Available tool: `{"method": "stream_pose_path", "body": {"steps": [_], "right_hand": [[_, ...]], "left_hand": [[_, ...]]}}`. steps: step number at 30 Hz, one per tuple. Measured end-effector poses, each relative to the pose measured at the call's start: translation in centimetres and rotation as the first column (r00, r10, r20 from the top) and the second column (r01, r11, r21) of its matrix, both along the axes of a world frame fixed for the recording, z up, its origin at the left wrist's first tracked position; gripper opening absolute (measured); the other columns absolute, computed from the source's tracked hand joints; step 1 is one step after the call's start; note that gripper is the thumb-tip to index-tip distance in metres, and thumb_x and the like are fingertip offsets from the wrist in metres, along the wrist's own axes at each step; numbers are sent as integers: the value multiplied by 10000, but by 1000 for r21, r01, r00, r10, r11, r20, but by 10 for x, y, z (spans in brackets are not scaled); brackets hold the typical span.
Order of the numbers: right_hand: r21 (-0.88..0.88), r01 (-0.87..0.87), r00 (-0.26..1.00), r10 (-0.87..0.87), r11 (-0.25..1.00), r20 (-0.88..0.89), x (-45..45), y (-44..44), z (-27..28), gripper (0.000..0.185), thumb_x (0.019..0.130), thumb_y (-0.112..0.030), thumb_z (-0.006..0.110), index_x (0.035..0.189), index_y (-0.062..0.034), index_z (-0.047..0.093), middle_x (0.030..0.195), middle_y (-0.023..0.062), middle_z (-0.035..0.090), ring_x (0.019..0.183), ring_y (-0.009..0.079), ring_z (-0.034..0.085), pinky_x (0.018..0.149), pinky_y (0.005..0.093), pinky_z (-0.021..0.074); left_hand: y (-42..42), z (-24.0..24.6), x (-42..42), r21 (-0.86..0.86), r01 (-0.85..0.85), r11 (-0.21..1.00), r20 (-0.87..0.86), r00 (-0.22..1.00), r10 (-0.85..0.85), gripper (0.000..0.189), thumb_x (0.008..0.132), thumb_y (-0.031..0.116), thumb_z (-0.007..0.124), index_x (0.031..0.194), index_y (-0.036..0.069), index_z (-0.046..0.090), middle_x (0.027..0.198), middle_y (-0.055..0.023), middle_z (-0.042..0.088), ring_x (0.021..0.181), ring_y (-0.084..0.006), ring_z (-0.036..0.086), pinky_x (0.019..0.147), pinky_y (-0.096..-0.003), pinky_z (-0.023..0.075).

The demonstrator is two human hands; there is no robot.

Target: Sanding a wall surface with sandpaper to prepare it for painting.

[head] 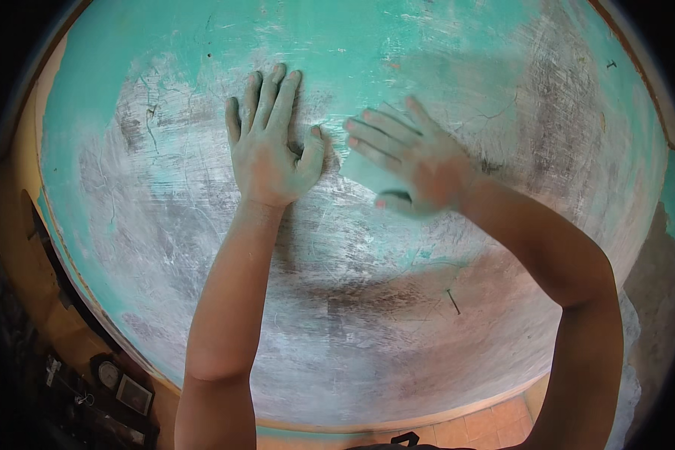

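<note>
A wall with worn turquoise paint (326,34) and scraped grey-white patches fills the view. My left hand (278,146) lies flat against it, fingers pointing up and thumb out to the side, holding nothing. To its right, my right hand (416,157) is slightly blurred and presses a thin, dusty greenish sheet (363,171), perhaps sandpaper, against the wall. The sheet's lower left edge shows between the fingers and thumb; much of the rest is hidden under the palm. Pale dust coats both hands.
A nail (454,301) sticks out below my right hand, and another nail (611,64) stands at the upper right. Orange floor tiles (484,424) show at the bottom. At the lower left are a round clock (108,373) and a framed item (134,395).
</note>
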State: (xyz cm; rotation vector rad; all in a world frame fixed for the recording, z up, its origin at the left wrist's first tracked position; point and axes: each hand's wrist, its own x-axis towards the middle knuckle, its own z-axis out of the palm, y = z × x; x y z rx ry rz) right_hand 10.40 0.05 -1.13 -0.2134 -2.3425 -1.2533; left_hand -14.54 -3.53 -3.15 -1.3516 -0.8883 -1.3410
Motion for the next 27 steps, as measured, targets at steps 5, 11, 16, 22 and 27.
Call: {"method": "stream_pose_path", "body": {"steps": [5,11,16,22,27], "right_hand": [[135,85,899,-18,987,-437,3,5,41,900,885,-492,660,1593,-93,274,1648,184,275,1522,384,260,1205,680,98],[-44,-51,998,51,998,-22,-31,-4,-23,922,878,-515,666,1595,-83,279,1666,124,266,1534,340,256,1212,664,107],[164,239,872,-137,957,-470,-25,6,52,904,896,-615,596,1586,-106,310,1648,92,318,1517,290,293,1219,633,133],[149,54,952,-6,987,-305,-49,-4,-9,846,906,-580,591,1584,-149,325,1637,70,338,1514,294,297,1185,668,187],[277,168,942,-71,946,-329,-38,-10,47,834,901,-589,585,1582,-177,336,1634,18,344,1509,290,303,1188,672,186]], "left_hand": [[1,-3,1,23,13,1000,1,1000,-13,703,812,300,606,1492,147,508,1565,-106,465,1476,-384,359,1223,-590,166],[-2,-7,-2,12,11,1000,-6,1000,-11,685,825,286,575,1492,145,508,1562,-108,468,1476,-384,361,1220,-596,164],[1,-8,-3,26,47,999,-26,999,-47,668,841,287,546,1492,144,507,1557,-112,473,1473,-382,365,1218,-599,162],[-2,-16,-12,1,27,1000,-32,999,-27,664,840,278,531,1490,146,509,1546,-123,481,1463,-386,374,1218,-599,154],[-1,-11,-8,6,60,998,-36,998,-59,668,832,269,530,1488,150,509,1549,-115,478,1462,-382,375,1221,-597,151]]}}
